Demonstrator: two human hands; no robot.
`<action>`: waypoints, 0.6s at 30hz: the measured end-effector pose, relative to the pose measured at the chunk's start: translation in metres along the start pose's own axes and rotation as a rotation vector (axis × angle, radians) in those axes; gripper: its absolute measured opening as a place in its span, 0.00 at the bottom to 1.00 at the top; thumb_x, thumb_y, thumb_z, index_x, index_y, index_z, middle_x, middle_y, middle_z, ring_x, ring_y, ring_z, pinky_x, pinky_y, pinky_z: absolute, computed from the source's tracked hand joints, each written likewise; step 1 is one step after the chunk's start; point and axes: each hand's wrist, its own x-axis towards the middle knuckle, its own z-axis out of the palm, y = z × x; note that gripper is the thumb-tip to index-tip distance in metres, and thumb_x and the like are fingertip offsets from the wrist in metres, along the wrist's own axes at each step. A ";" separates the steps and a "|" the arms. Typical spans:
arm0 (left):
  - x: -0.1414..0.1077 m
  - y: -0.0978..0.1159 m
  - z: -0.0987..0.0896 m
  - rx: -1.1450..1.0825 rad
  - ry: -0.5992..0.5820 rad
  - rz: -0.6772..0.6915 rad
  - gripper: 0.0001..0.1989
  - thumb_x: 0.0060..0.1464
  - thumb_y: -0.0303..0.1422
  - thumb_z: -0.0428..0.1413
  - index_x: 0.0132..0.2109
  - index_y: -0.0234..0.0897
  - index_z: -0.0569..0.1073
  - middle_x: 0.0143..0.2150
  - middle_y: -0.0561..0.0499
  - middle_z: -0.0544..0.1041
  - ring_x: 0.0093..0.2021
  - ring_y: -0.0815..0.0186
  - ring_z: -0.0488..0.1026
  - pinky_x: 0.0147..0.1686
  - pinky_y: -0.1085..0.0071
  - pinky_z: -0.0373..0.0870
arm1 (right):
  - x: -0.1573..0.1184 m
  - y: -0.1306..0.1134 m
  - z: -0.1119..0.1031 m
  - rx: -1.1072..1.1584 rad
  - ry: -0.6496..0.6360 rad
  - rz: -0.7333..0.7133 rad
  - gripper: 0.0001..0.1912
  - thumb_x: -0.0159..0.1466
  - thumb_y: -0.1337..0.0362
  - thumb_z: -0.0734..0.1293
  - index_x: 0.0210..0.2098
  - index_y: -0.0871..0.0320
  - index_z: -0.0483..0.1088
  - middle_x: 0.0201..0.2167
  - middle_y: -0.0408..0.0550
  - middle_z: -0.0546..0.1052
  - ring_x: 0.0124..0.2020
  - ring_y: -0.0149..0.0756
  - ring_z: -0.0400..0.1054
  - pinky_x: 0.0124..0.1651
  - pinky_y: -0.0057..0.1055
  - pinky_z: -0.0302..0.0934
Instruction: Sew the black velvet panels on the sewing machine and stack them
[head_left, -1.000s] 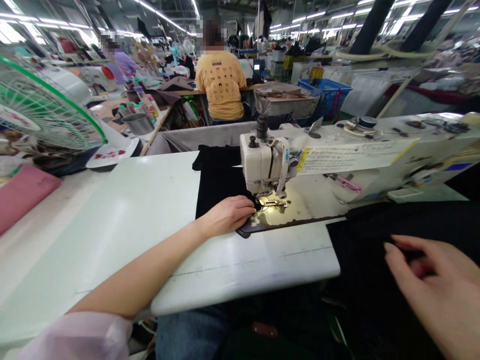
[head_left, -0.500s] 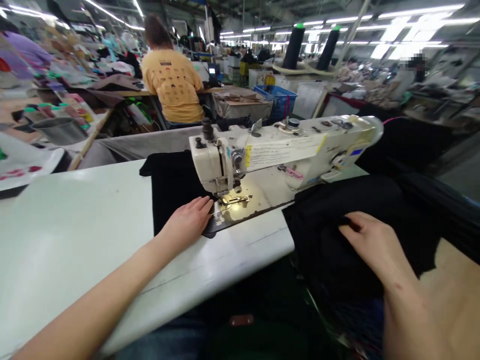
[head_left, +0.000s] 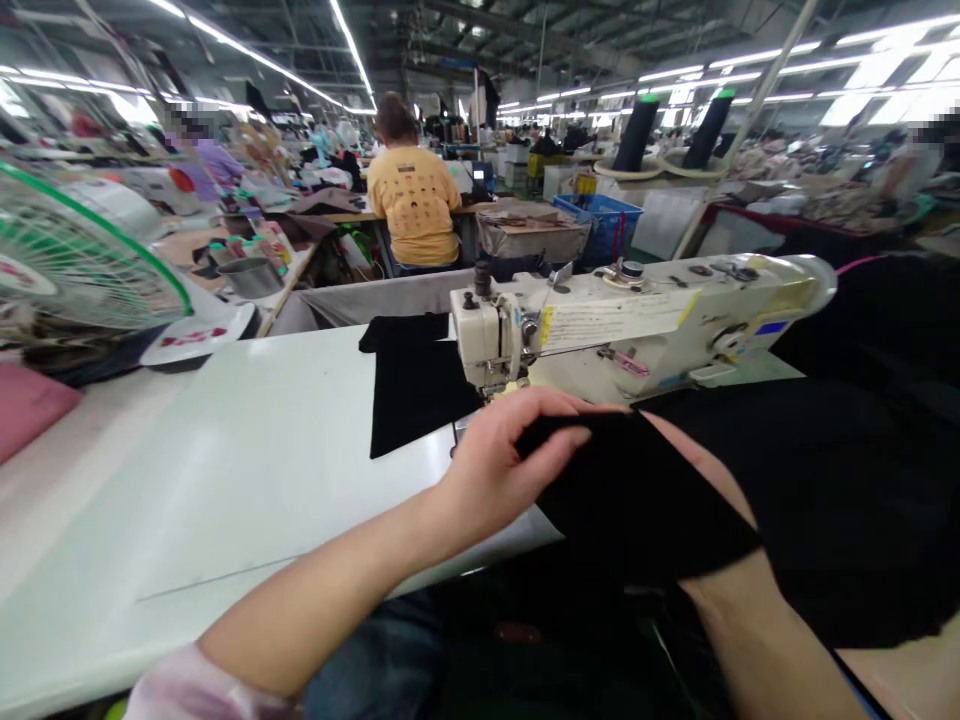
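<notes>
In front of the sewing machine, a piece of black fabric is held up between my two hands. My left hand pinches its upper left edge, thumb on the near side and fingers behind. Much of my right hand is hidden behind the same piece, which drapes over it; its back and wrist show at the right. Another black fabric piece lies flat on the white table, reaching toward the machine's needle end. My left hand covers the needle area from view.
More black fabric is heaped to the right. A fan with a green rim stands at the left. Two black thread cones rise behind the machine. A person in a yellow shirt sits ahead, near a blue crate.
My left hand has left the fabric by the needle and moved right to grip another piece. My right hand has brought that black piece leftward from the heap. The view has shifted left.
</notes>
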 end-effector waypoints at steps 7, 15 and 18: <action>0.000 0.031 -0.059 -0.115 -0.034 -0.246 0.14 0.56 0.41 0.63 0.47 0.41 0.74 0.43 0.49 0.81 0.45 0.60 0.80 0.41 0.68 0.79 | -0.013 -0.030 -0.010 -0.065 0.197 0.036 0.10 0.65 0.54 0.72 0.42 0.51 0.78 0.30 0.42 0.81 0.25 0.35 0.76 0.27 0.27 0.70; 0.022 0.042 -0.102 -0.313 -0.257 -0.468 0.28 0.36 0.52 0.70 0.40 0.37 0.78 0.31 0.50 0.80 0.33 0.54 0.82 0.28 0.63 0.79 | 0.079 -0.056 -0.038 -0.247 0.232 -0.215 0.14 0.63 0.45 0.71 0.38 0.47 0.79 0.31 0.38 0.80 0.32 0.36 0.75 0.36 0.35 0.67; 0.041 0.048 -0.117 -0.107 -0.017 -0.306 0.22 0.38 0.44 0.70 0.38 0.35 0.77 0.31 0.54 0.78 0.37 0.57 0.82 0.34 0.62 0.78 | 0.105 -0.064 -0.049 -0.328 0.222 -0.230 0.15 0.69 0.45 0.64 0.43 0.42 0.78 0.35 0.42 0.80 0.43 0.46 0.76 0.43 0.39 0.69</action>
